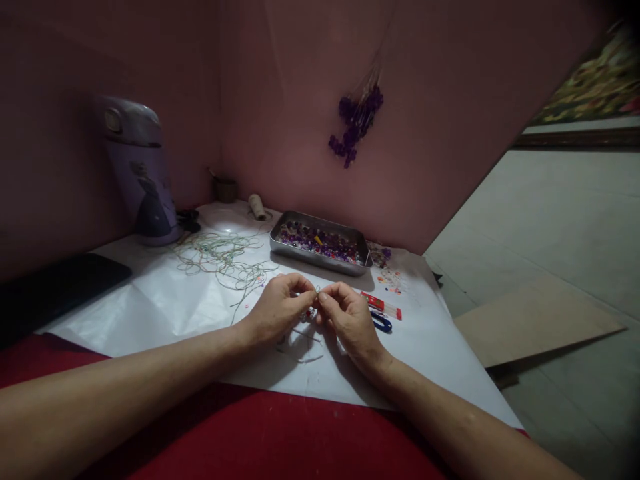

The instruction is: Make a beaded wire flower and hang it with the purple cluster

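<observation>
My left hand [283, 303] and my right hand [353, 323] meet over the white sheet, thumbs and forefingers pinched together. Between the fingertips is a thin cord [318, 289], of which a small loop sticks up. A few small red and clear beads [309, 313] show just below the fingers, partly hidden by them. Loose cord ends [310, 360] lie on the sheet beneath my hands. Just right of my right hand are a red packet [381, 305] and a dark blue handle [382, 323], its other end hidden behind the hand.
A metal tray [320, 261] of purple, red and clear beads stands behind my hands. Tangled green cord [220, 260] lies to the left, near a lilac bottle [143, 173]. A thread spool [257, 207] is at the back. Purple beaded strands [357, 117] hang on the wall.
</observation>
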`<state>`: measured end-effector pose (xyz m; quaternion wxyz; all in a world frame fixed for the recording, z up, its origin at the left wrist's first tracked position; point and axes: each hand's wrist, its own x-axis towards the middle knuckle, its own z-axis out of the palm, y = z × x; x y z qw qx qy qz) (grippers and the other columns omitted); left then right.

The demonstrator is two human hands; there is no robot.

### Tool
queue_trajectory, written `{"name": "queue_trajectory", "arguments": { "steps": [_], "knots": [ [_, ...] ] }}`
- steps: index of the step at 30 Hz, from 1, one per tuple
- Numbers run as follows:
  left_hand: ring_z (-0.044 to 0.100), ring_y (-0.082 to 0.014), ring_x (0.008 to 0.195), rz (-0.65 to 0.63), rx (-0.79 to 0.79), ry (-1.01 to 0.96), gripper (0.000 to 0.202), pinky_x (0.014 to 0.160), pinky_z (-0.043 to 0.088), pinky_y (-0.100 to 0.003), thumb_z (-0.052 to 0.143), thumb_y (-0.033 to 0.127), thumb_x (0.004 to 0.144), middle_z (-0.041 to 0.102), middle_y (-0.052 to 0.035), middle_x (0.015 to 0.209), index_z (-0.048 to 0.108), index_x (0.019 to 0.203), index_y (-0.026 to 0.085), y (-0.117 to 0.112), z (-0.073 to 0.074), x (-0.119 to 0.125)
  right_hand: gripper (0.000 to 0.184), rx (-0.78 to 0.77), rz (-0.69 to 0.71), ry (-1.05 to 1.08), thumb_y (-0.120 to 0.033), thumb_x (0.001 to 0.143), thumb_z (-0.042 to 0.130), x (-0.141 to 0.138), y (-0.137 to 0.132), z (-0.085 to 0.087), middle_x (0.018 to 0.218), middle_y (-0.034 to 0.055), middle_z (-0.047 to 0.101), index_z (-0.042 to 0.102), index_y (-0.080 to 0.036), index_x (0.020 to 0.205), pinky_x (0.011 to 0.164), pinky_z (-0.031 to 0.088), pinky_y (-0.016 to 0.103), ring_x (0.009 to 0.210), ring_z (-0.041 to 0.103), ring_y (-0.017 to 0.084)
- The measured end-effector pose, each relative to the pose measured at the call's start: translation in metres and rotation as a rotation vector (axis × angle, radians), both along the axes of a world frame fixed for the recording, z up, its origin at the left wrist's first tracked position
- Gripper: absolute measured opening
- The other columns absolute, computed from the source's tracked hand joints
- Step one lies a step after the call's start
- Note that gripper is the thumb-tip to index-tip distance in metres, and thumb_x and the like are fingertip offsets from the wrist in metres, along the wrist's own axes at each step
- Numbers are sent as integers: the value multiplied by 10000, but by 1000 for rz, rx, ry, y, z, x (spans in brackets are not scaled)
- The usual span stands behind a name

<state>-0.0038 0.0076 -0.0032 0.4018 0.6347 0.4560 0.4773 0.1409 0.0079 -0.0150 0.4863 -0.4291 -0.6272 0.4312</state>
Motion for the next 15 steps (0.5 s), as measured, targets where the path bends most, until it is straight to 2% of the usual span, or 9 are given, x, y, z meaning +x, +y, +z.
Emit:
{"name": "queue_trajectory", "arguments": {
  "steps": [4, 9, 15],
  "knots": [
    [526, -109, 552, -8, 8, 0, 104, 538, 421, -236, 565, 217, 745, 583, 12, 602, 585, 659, 161, 0, -1, 0, 145, -8, 3, 16, -291, 811, 575, 0, -1, 2, 539, -35, 555, 552, -182, 718, 447, 356, 218, 471, 490, 102],
    [520, -115, 548, 15, 21, 53, 144, 529, 416, -238, 562, 244, 752, 579, 4, 583, 575, 634, 162, 0, 1, 1, 176, 4, 1, 52, -355, 822, 599, 0, 0, -1, 626, -23, 575, 567, -183, 804, 438, 355, 215, 501, 501, 102],
    [560, -135, 600, -70, 4, 5, 155, 568, 447, -256, 572, 284, 760, 599, -13, 622, 586, 667, 160, 1, 0, 0, 146, 31, -3, 30, -311, 837, 574, 1, 2, -3, 578, -34, 543, 553, -188, 760, 460, 345, 216, 514, 486, 105]
  ]
}}
